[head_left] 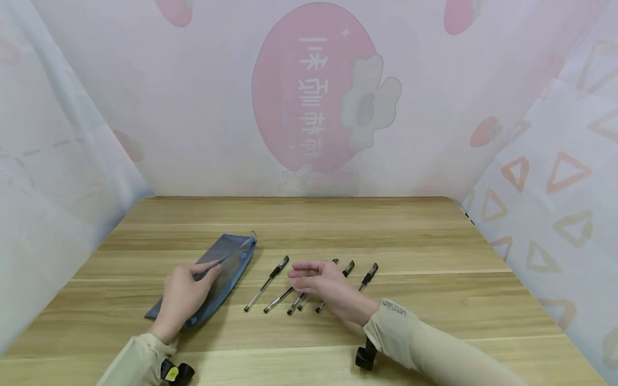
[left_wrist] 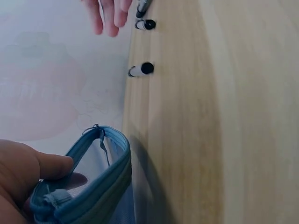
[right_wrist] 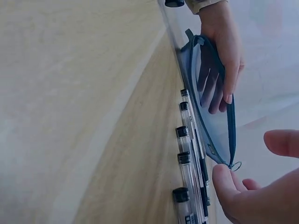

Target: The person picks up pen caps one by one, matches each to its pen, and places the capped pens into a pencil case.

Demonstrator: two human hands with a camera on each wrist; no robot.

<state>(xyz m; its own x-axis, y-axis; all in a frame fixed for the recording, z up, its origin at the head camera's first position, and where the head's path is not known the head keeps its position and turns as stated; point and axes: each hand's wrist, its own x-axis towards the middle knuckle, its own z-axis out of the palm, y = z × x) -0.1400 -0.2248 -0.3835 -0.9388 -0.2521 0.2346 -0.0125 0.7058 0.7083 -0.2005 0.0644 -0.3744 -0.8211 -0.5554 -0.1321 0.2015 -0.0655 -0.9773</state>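
My left hand [head_left: 185, 292] pinches one edge of a blue mesh zip pouch [head_left: 232, 276], thumb on one side and fingers on the other. In the left wrist view the mouth of the pouch [left_wrist: 122, 156] gapes, with the thumb over its rim. Several black-capped gel pens [head_left: 267, 284] with clear barrels lie side by side to the right of the pouch. Over the middle of these pens hovers my right hand [head_left: 333, 289], partly covering them. The right wrist view shows its thumb and fingers [right_wrist: 224, 184] apart, with nothing between them.
The wooden table [head_left: 434, 321] carries the pouch and pens. A pale printed cloth [head_left: 203, 107] hangs behind it, with more cloth at both sides. A small black camera [head_left: 366, 356] hangs under the right wrist, another [head_left: 181, 373] sits at the left.
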